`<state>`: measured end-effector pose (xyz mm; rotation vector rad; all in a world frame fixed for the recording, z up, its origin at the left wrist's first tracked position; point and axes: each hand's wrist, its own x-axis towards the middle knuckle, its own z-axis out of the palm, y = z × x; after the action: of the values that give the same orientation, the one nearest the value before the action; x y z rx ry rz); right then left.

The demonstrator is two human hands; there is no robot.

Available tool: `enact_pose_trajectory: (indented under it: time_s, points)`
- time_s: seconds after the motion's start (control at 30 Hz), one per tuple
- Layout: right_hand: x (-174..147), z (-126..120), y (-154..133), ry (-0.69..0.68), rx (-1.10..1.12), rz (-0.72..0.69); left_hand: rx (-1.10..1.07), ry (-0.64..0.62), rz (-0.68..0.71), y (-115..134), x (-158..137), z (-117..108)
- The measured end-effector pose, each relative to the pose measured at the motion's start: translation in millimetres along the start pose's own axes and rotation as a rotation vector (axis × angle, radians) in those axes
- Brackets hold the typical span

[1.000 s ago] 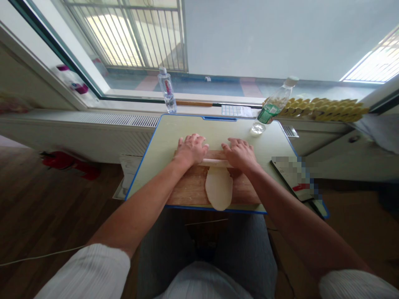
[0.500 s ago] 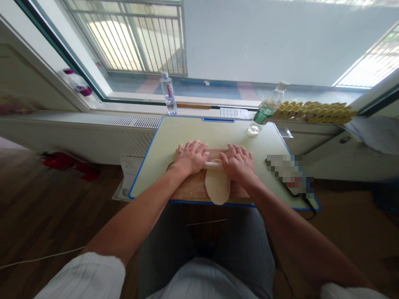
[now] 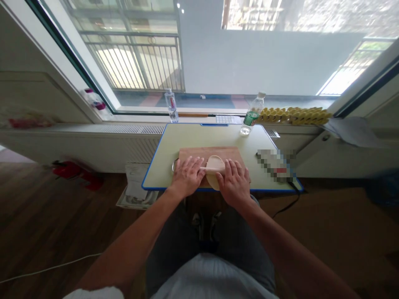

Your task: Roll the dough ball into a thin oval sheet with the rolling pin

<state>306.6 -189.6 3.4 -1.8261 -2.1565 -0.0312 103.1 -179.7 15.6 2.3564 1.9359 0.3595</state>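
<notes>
A pale wooden rolling pin point(image 3: 212, 170) lies crosswise over a flat, oval sheet of dough point(image 3: 215, 160). My left hand point(image 3: 187, 175) is closed over the pin's left end, fingers pointing forward, thumb beside the dough. Over the right end sits my right hand point(image 3: 234, 182), its thumb near the dough's edge. Both palms hide the ends of the pin. Dough shows on the far and near sides of the pin. Beneath it is a wooden cutting board point(image 3: 199, 151) with a metal ring at its left side, on a small pale table point(image 3: 160, 166) with blue edging.
A green-labelled bottle point(image 3: 251, 116) stands at the table's back right; a clear bottle point(image 3: 171, 107) stands behind the left corner. A partly blurred-out device point(image 3: 276, 166) with a dark cord lies at right. Yellow objects point(image 3: 296, 116) line the sill. A red fire extinguisher point(image 3: 76, 172) lies left.
My hands and the rolling pin have come nearer to me over the dough, which now shows beyond the pin. More of the board's far part is visible. The camera view has shifted.
</notes>
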Motion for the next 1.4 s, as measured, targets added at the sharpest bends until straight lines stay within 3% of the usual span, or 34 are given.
enact_pose_trajectory:
  time_s: [0.2,0.4,0.7,1.03,1.4]
  points:
    - [-24,-4,4,-0.003,0.059,-0.069,0.005,0.019,-0.042,10,-22,-5]
    - [12,-6,24,-0.067,0.229,-0.131,0.026,0.009,-0.106,16,3,-9]
    - [48,-5,43,-0.103,0.465,-0.263,-0.027,0.021,-0.01,-11,39,1]
    - [55,-6,43,-0.085,0.395,-0.24,-0.034,0.09,0.097,-14,43,9]
    - [72,-22,49,-0.228,0.321,-0.299,-0.238,-0.056,0.225,-27,64,-10]
